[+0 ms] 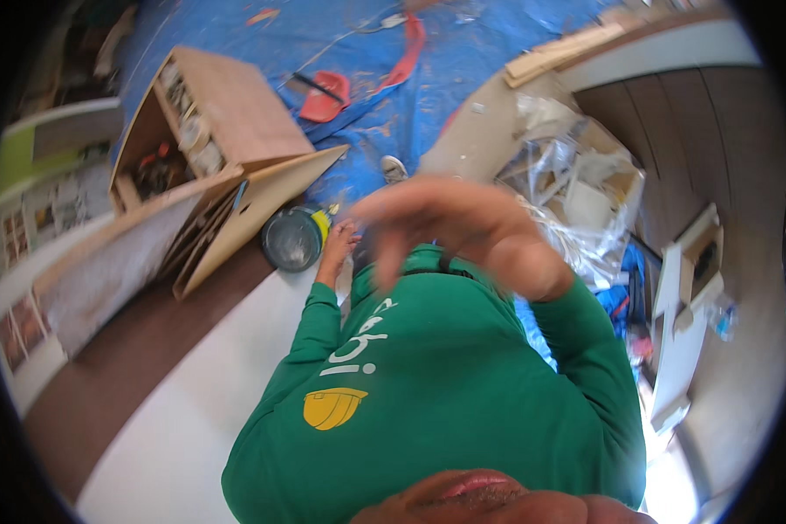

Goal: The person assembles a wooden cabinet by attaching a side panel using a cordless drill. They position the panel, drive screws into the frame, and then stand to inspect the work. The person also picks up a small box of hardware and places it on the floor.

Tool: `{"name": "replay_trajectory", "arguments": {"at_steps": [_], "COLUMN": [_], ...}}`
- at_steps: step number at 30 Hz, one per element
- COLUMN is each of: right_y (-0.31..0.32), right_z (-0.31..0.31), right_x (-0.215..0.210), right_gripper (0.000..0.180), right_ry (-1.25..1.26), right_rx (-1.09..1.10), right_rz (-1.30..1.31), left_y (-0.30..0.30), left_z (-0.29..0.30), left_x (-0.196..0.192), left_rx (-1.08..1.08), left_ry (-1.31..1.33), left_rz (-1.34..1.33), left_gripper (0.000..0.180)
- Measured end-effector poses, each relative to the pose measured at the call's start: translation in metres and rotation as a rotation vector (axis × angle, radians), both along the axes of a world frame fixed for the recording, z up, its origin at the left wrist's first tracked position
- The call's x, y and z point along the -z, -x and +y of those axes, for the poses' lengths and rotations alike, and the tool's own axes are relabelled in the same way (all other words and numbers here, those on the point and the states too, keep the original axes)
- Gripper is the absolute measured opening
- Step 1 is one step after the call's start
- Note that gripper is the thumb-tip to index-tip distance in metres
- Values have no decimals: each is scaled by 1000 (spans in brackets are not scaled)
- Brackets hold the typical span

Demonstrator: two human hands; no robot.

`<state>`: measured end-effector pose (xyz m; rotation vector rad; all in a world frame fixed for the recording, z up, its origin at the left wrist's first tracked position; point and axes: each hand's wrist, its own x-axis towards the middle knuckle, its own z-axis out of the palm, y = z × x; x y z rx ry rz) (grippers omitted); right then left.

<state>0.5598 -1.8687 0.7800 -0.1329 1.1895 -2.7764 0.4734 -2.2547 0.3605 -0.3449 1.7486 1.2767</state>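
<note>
My right hand (476,229) is raised across the middle of the head view, close to the camera and smeared by motion. Its fingers stretch leftward with the thumb apart, and nothing shows in it. Lower down, my left hand (336,251) is at my left side with its fingers curled. It is right beside a dark round tub (291,239) with a yellow band, and whether it touches the tub cannot be made out. Any object inside the curled fingers is too small to name.
A wooden cabinet box (236,109) with tools and rolls inside stands at the upper left, boards leaning by it. A red dustpan (325,96) lies on the blue sheet (262,44). Clear plastic over a carton (585,188) and a white frame (685,323) are on the right.
</note>
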Motion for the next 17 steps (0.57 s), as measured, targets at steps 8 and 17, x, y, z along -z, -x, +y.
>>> {"name": "replay_trajectory", "arguments": {"at_steps": [8,17], "right_y": [99,145], "right_z": [-28,35], "right_x": [-61,-78], "right_gripper": [111,77], "right_ry": [-171,-415], "right_rx": [367,550], "right_rz": [560,634], "left_y": [78,134], "left_z": [-38,-84], "left_x": [78,116], "left_rx": [42,-153], "left_ry": [26,135], "left_rz": [-115,-337], "left_gripper": [43,40]}}
